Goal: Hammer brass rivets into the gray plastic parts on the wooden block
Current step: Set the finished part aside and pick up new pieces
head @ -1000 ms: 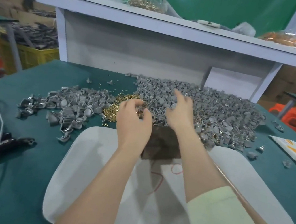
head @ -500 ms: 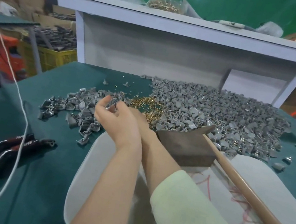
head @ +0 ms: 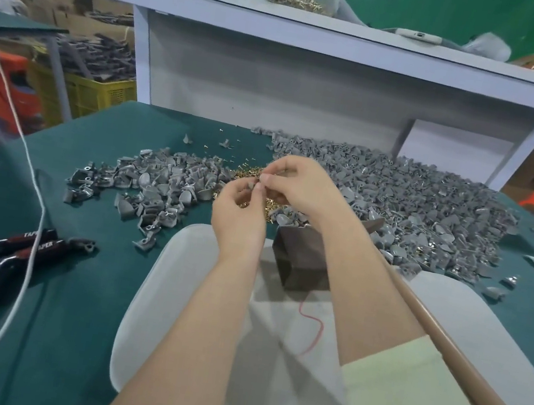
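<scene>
The wooden block (head: 301, 263) stands on a white board (head: 182, 293) laid over the green table cloth (head: 88, 297); both hands meet in the air just behind the block and slightly to its left. The left hand (head: 238, 222) has its fingers curled, the thumb and forefinger pinching a small gray plastic part (head: 255, 185); the right hand (head: 302, 187) brings its thumb and forefinger together on the top of the same part, the other fingers bent loosely, and whether a rivet sits between those fingertips is too small to tell. Loose brass rivets (head: 245, 174) lie on the cloth behind the block, under the hands; a large heap of gray parts (head: 414, 203) spreads behind and to the right of the block, and a smaller heap (head: 157, 186) lies to its left. A hammer handle (head: 462, 370) runs from the block toward the near right; pliers (head: 15, 256) and a white cord (head: 32, 236) lie well to the block's left.
</scene>
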Demonstrator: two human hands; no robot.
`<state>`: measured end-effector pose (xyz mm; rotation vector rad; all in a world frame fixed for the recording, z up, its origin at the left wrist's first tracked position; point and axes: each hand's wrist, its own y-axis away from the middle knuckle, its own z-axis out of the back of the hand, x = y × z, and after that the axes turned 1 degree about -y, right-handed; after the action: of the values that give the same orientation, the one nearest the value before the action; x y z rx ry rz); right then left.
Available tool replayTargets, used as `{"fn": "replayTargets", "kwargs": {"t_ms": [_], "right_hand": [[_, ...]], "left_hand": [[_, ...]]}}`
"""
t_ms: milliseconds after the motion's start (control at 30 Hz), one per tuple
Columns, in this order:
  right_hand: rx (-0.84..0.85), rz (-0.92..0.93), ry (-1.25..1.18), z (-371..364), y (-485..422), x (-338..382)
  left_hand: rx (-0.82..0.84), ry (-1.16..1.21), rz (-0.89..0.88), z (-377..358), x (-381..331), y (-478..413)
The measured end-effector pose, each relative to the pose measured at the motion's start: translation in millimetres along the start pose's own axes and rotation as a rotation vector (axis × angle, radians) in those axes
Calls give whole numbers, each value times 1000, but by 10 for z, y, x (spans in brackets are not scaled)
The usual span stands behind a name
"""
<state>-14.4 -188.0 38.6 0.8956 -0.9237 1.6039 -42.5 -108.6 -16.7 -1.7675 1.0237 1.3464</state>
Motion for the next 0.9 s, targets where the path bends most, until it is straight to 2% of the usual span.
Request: {"fn": "replayTargets", "kwargs": {"t_ms": [100, 200, 267, 367, 533, 633, 733, 833, 900], "right_hand": [[-38, -26, 6, -13, 12, -87], [-74, 33, 346, -197, -40, -199], [43, 45, 539, -403, -74, -223], [180, -69, 524, -679, -146, -218], [140, -120, 367, -838, -204, -275], [147, -28, 437, -847, -224, -330], [125, -52, 583, -781, -309, -306], [-3, -53, 611, -546, -342, -239], [-128, -53, 525, -272, -278, -175]], "left_hand": [[-124, 55, -24, 43, -47, -2], [-272, 194, -91, 123, -152, -35], [-345, 231, -147, 151, -201, -47], [-401, 277, -159, 152, -214, -56], [-413, 282, -122, 131, -201, -51], [-389, 271, -137, 104, -190, -47], [-359, 257, -145, 94, -172, -43], [-263, 245, -179, 57, -177, 0], [-155, 194, -228, 8, -178, 53]]}}
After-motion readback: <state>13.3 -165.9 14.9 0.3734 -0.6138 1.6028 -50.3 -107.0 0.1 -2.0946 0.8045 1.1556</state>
